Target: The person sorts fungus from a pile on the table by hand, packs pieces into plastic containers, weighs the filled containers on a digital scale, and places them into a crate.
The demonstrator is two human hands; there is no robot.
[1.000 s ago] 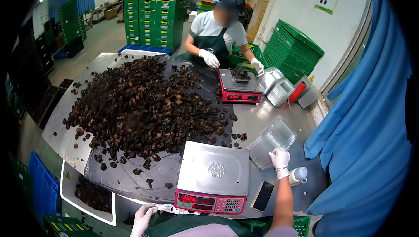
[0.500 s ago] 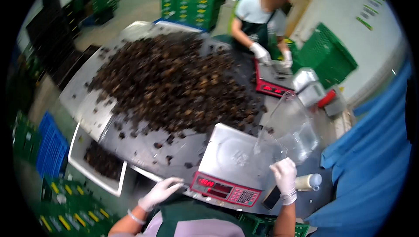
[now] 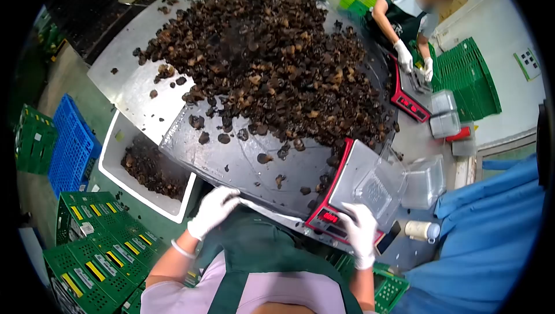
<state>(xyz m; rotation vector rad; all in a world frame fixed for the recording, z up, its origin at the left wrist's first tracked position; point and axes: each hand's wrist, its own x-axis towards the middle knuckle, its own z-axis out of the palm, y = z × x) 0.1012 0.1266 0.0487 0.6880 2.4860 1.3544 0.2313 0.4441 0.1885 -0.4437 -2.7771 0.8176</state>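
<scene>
My left hand [image 3: 215,212], in a white glove, is at the table's front edge, fingers pointing right and nothing seen in them. The gloved right hand [image 3: 359,230] is over the front of the red-framed scale [image 3: 329,204], beside its lit display, fingers apart. On the scale's plate lies a clear plastic tray [image 3: 376,187], just beyond the right fingertips. A large heap of dark brown fungus-like pieces [image 3: 266,59] covers the table behind, with loose pieces scattered nearer me. More clear trays [image 3: 424,182] are stacked right of the scale.
A bottle [image 3: 422,231] and phone [image 3: 387,237] lie right of the scale. A white bin [image 3: 110,158] with dark pieces and green crates [image 3: 104,256] are at left. Across the table a co-worker [image 3: 399,19] has gloved hands at a second red scale [image 3: 409,104].
The view has swung left and down. My right hand has moved from the tray stack to the scale, and a clear tray now lies on its plate. My left hand has risen to the table edge.
</scene>
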